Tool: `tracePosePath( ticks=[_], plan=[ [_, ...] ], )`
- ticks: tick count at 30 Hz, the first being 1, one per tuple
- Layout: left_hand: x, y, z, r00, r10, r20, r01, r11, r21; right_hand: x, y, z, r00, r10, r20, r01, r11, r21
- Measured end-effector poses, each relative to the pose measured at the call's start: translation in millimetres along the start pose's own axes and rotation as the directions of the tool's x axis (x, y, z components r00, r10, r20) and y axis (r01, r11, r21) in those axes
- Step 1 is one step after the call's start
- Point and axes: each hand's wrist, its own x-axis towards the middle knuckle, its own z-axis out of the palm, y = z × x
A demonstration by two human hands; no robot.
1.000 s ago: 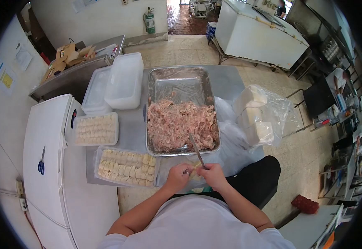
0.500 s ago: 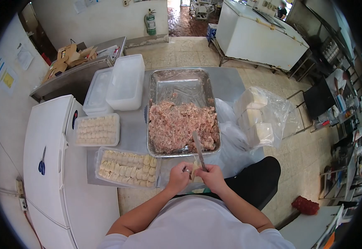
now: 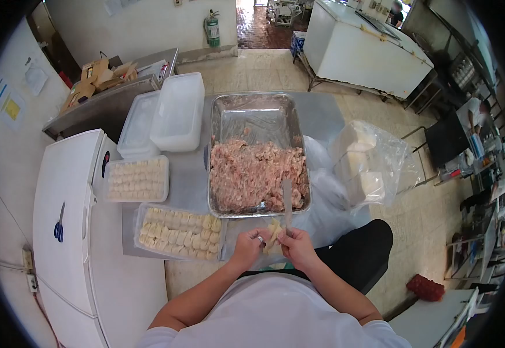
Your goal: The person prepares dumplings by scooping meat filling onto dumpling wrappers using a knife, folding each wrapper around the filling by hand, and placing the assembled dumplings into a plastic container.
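Note:
My left hand (image 3: 250,248), with a ring on a finger, is closed around the edge of a pale dumpling wrapper (image 3: 273,233). Beside it, my right hand (image 3: 299,249) grips a flat metal spreading knife (image 3: 287,200), its blade pointing away over the tray's near edge. My right fingertips are also close to the wrapper; whether they touch it I cannot tell. Just beyond the hands, a deep metal tray (image 3: 213,116) contains raw minced meat filling (image 3: 252,174). To the left, rows of folded dumplings (image 3: 180,233) fill a plastic container (image 3: 140,213).
A second container of dumplings (image 3: 136,178) and stacked plastic boxes (image 3: 177,113) stand at the left of the metal table (image 3: 325,113). On the right lie bagged stacks of wrappers (image 3: 359,162). A white fridge (image 3: 64,232) borders the left; a chest freezer (image 3: 362,52) stands behind.
The knife has swung more upright and shifted slightly right, its blade leaving the wrapper. My hands have drawn a little apart, and more of the wrapper shows.

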Motion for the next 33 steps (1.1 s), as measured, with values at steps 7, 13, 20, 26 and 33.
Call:
tracePosePath(
  ticks=[7, 13, 20, 26, 33],
  plan=[
    [4, -1, -25, 0.913, 0.107, -0.393, -0.063, 0.99, 0.123, 9, 15, -11, 0.975, -0.057, -0.214, -0.01, 0.954, -0.3],
    [8, 52, -35, 0.944, -0.126, -0.306, -0.079, 0.811, -0.579, 0, -8, -20, 0.925, -0.344, -0.16, 0.127, 0.678, -0.724],
    [15, 63, -51, 0.978, -0.186, -0.091, 0.054, 0.652, -0.756, 17, -77, -37, 0.867, -0.471, 0.166, 0.055, -0.24, -0.969],
    [19, 62, -56, 0.985, -0.173, -0.001, 0.097, 0.559, -0.823, 34, -90, -42, 0.92, -0.263, 0.291, 0.159, -0.427, -0.89],
    [15, 72, -54, 0.991, -0.129, 0.045, 0.108, 0.533, -0.839, 36, -102, -30, 0.958, -0.123, 0.26, 0.171, -0.481, -0.86]
  ],
)
